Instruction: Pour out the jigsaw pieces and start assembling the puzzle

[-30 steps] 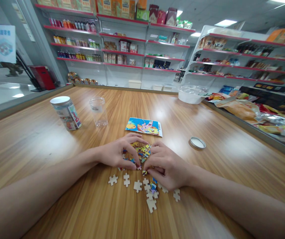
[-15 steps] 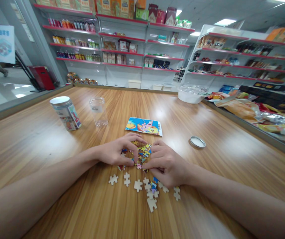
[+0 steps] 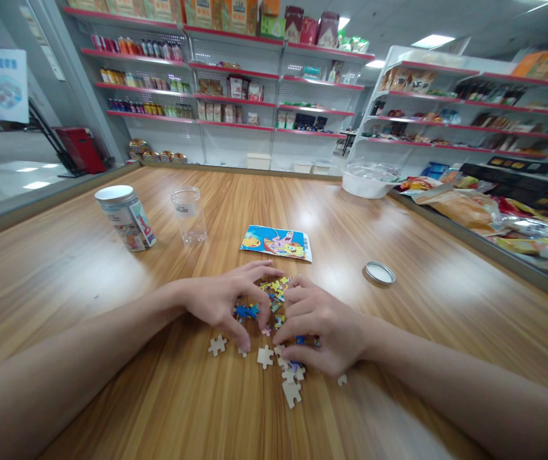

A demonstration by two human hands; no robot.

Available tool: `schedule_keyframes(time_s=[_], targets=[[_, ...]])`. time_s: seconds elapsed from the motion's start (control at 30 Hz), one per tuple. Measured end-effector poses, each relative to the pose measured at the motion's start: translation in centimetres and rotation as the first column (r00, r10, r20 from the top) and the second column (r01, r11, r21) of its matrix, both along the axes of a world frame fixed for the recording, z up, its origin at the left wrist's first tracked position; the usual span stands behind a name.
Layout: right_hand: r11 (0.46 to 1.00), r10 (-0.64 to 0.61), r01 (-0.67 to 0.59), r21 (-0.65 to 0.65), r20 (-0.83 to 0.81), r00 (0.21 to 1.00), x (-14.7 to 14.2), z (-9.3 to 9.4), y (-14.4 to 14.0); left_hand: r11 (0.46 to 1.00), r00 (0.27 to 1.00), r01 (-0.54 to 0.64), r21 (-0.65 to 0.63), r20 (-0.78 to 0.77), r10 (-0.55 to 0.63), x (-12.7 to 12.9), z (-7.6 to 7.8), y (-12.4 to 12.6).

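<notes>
A heap of colourful jigsaw pieces [image 3: 274, 295] lies on the wooden table [image 3: 125, 358] between my two hands. My left hand [image 3: 221, 300] cups the heap from the left, fingers spread and curled over the pieces, thumb down near a loose piece. My right hand [image 3: 319, 326] cups it from the right, fingers bent over the pieces. Several face-down beige pieces [image 3: 264, 356] lie scattered just in front of both hands. Whether either hand pinches a piece is hidden by the fingers.
A printed picture card [image 3: 277, 243] lies beyond the heap. A clear open jar [image 3: 189, 214] and a lidded printed tin [image 3: 126, 218] stand at the left. A round metal lid [image 3: 379, 273] lies at the right. A white bowl [image 3: 367, 182], snack bags and shop shelves are farther back.
Both hands have slid toward me, drawing the heap closer to the face-down pieces. My left thumb now reaches down by the loose beige pieces, and my right hand covers some.
</notes>
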State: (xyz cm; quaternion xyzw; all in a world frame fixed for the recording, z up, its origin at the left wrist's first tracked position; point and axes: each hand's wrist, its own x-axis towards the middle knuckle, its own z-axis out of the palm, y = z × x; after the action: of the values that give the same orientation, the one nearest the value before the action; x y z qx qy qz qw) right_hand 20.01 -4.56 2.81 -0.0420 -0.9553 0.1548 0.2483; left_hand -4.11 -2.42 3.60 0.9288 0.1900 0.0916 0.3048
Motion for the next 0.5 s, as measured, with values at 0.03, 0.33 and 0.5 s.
schedule_keyframes(time_s=[0.03,0.33,0.5], targets=[[1.0,0.004,-0.004,-0.005,0.001,1.0,0.0,0.0,0.0,1.0,1.0,0.001,-0.006,0.002,-0.001,0.0,0.0,0.0],[0.997,0.039,-0.038,-0.065,0.011,0.999,0.1,-0.1,0.0,0.994,0.996,0.047,-0.094,-0.065,-0.053,-0.1,1.0,0.1],[0.994,-0.007,0.012,-0.105,0.054,0.998,0.2,-0.2,0.0,0.996,0.997,0.037,-0.083,-0.069,-0.043,-0.1,0.7,0.1]])
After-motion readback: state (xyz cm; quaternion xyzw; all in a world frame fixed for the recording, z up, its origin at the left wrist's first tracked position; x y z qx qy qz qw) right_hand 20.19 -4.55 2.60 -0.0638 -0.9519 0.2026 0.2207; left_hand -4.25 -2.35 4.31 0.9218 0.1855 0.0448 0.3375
